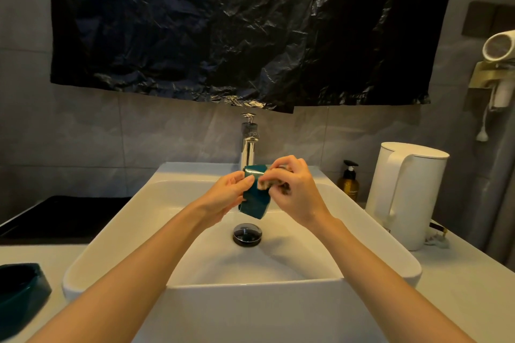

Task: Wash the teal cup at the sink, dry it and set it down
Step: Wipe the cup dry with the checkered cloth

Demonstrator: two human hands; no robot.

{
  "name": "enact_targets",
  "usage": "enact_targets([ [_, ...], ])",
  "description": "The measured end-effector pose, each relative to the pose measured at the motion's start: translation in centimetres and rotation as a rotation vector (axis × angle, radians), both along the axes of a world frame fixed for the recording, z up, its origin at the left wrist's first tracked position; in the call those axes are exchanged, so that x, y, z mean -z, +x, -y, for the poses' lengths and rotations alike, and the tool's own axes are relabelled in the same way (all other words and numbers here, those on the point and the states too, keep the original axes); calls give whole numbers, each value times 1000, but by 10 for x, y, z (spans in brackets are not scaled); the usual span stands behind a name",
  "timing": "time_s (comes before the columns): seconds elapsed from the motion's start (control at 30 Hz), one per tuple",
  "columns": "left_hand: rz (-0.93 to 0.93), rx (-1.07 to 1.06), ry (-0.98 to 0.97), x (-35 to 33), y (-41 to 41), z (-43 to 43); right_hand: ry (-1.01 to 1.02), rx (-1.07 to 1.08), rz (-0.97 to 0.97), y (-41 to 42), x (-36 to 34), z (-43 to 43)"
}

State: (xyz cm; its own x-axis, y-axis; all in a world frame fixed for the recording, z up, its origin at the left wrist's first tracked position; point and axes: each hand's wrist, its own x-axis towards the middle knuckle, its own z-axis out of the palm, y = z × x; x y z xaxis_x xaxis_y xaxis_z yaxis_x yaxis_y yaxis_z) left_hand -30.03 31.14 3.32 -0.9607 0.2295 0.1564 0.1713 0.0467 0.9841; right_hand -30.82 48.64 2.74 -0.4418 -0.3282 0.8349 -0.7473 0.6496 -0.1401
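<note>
The teal cup point(255, 202) hangs over the white sink basin point(117, 234), in front of the chrome tap point(248, 145). My left hand point(227, 195) grips the cup from its left side. My right hand point(292, 189) pinches a pale scrubbing sponge point(264, 185) and presses it against the cup's upper right part. Most of the sponge is hidden under my fingers. The cup's opening is not visible.
A black drain plug point(247, 234) sits at the basin floor. A white kettle point(404, 192) and an amber pump bottle point(349, 181) stand on the right counter. A second teal dish point(19, 295) rests at the left counter, and a black tray point(64, 214) lies behind it.
</note>
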Motion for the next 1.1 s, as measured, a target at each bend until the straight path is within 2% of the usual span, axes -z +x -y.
enact_targets([
  [0.07, 2, -18, 90, -3, 0, 3, 100, -65, -11, 5, 1, 0],
  [0.13, -21, -20, 116, -5, 1, 5, 59, -86, 56, 6, 1, 3],
  [0.27, -64, -9, 40, -5, 4, 2, -470, 10, 344, 6, -12, 7],
  [0.33, -83, 10, 2, -5, 7, -1, -698, 104, 633, 5, -19, 3],
  [0.4, -110, 25, -46, -6, 10, -4, -835, 86, 1042, 5, -21, -2],
  [0.47, -146, 37, -87, -5, 13, -5, -811, -95, 1346, 6, -21, -6],
  [0.53, -170, 50, -112, -5, 16, -7, -737, -328, 1519, 8, -22, -8],
  [0.6, -181, 72, -126, -5, 20, -8, -702, -393, 1573, 9, -24, -9],
  [0.77, -168, 145, -149, -8, 27, -13, -638, -246, 1522, 6, -25, -16],
  [1.1, -110, 182, -42, -12, 23, -10, -604, -243, 1395, 14, -21, -5],
])
